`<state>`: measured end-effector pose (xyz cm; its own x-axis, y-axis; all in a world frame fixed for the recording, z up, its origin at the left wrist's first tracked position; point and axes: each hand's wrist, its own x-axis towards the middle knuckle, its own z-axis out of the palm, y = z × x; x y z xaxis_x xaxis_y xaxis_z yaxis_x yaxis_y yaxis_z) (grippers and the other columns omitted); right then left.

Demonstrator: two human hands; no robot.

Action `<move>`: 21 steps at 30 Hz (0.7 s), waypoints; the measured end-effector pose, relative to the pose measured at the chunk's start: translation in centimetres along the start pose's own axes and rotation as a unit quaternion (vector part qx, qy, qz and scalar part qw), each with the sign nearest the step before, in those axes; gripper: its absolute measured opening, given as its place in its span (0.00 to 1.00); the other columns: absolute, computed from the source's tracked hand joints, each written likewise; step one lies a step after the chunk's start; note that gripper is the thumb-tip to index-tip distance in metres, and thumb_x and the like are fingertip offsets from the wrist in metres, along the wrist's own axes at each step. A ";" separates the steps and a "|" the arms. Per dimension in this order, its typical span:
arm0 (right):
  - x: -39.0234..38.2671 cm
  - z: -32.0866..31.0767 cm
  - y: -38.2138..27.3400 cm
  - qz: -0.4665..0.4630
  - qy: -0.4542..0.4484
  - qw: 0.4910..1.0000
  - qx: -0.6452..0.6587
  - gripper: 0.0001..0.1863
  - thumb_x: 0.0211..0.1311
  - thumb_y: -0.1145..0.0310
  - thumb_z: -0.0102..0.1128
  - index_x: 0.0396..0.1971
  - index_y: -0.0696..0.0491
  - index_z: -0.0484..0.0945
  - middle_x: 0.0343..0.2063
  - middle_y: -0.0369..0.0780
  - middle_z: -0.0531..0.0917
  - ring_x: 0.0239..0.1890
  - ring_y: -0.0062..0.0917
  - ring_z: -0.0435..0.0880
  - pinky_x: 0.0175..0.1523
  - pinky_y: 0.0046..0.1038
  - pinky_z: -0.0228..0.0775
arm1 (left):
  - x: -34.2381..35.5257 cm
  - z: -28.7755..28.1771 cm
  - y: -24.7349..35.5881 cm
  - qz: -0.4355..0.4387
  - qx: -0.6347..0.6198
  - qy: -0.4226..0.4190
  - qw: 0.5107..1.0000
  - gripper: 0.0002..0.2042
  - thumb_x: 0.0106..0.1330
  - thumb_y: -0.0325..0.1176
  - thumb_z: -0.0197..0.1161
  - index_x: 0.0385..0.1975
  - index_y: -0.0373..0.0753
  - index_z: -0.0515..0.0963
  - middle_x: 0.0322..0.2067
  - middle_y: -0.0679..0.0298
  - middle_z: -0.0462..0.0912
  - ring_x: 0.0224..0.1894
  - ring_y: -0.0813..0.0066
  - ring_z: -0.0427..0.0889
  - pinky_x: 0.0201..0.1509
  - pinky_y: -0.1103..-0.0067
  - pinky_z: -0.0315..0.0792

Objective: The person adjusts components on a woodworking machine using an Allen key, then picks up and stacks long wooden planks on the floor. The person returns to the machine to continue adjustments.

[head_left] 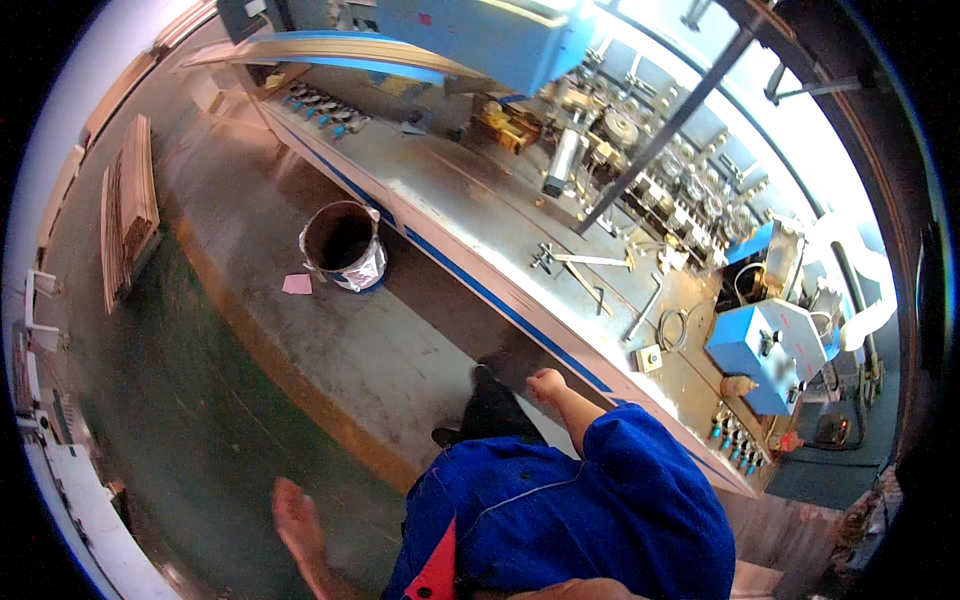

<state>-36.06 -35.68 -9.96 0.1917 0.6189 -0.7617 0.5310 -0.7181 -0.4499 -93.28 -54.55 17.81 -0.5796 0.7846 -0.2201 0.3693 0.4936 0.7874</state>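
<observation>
My left hand (295,510) hangs out to the left over the green floor, a little blurred, its fingers loosely stretched and nothing seen in them. In front of my body, my right hand (545,385) is curled into a fist beside the front edge of a long machine bed (480,285). No object shows in that fist. Ahead of me on the floor stands a round bucket (345,245), dark inside, with silvery wrapping round its outside. A pink piece of paper (297,284) lies next to it.
Hex keys (646,306), clamp-like tools (590,258) and a coiled cable (673,329) lie on the machine bed. A blue machine unit (765,355) sits at right. Stacked wooden boards (130,215) stand at far left. Long strips (330,50) extend from a blue housing (490,40).
</observation>
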 end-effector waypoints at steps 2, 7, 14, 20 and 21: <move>0.7 1.4 0.3 0.015 0.005 1.000 -0.013 0.16 0.64 0.59 0.64 0.22 0.56 0.82 0.17 0.40 0.82 0.18 0.29 0.83 0.24 0.32 0.75 | 3.2 -5.8 6.5 0.149 0.042 0.044 0.987 0.26 0.74 0.35 0.61 0.69 0.32 0.69 0.66 0.53 0.75 0.65 0.61 0.75 0.67 0.67 0.70; 2.9 5.4 -1.8 0.060 -0.061 0.987 0.136 0.12 0.68 0.61 0.57 0.28 0.52 0.78 0.19 0.39 0.76 0.16 0.32 0.74 0.20 0.37 0.65 | 8.0 -16.8 21.8 0.444 0.106 0.163 0.875 0.33 0.75 0.53 0.60 0.69 0.31 0.69 0.67 0.50 0.73 0.67 0.56 0.73 0.66 0.61 0.70; 2.1 12.6 -17.6 0.098 -0.014 0.964 0.247 0.09 0.69 0.68 0.62 0.30 0.49 0.72 0.19 0.36 0.72 0.17 0.25 0.70 0.18 0.30 0.58 | 19.6 -19.1 29.2 0.537 0.162 0.116 0.820 0.35 0.72 0.52 0.63 0.70 0.31 0.68 0.68 0.50 0.72 0.68 0.56 0.72 0.67 0.62 0.69; -5.2 16.3 -36.2 -0.353 -0.024 0.933 0.066 0.08 0.70 0.68 0.59 0.30 0.52 0.81 0.23 0.31 0.78 0.26 0.17 0.75 0.31 0.25 0.68 | 26.4 -19.1 32.5 0.615 0.119 0.076 0.776 0.37 0.70 0.51 0.65 0.71 0.31 0.66 0.69 0.50 0.71 0.69 0.56 0.71 0.68 0.63 0.68; -6.8 17.3 -36.5 -0.357 0.006 0.929 0.102 0.10 0.70 0.66 0.58 0.28 0.52 0.79 0.22 0.31 0.77 0.26 0.18 0.75 0.32 0.26 0.69 | 27.5 -19.0 32.9 0.630 0.120 0.066 0.765 0.37 0.70 0.51 0.66 0.71 0.31 0.66 0.69 0.50 0.71 0.69 0.56 0.71 0.68 0.63 0.68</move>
<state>-71.01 -19.15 3.58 -0.1383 0.9631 -0.2309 0.3601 -0.1683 -0.9176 -110.89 -23.84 48.61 0.2831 0.6579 0.6979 0.8086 -0.5550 0.1952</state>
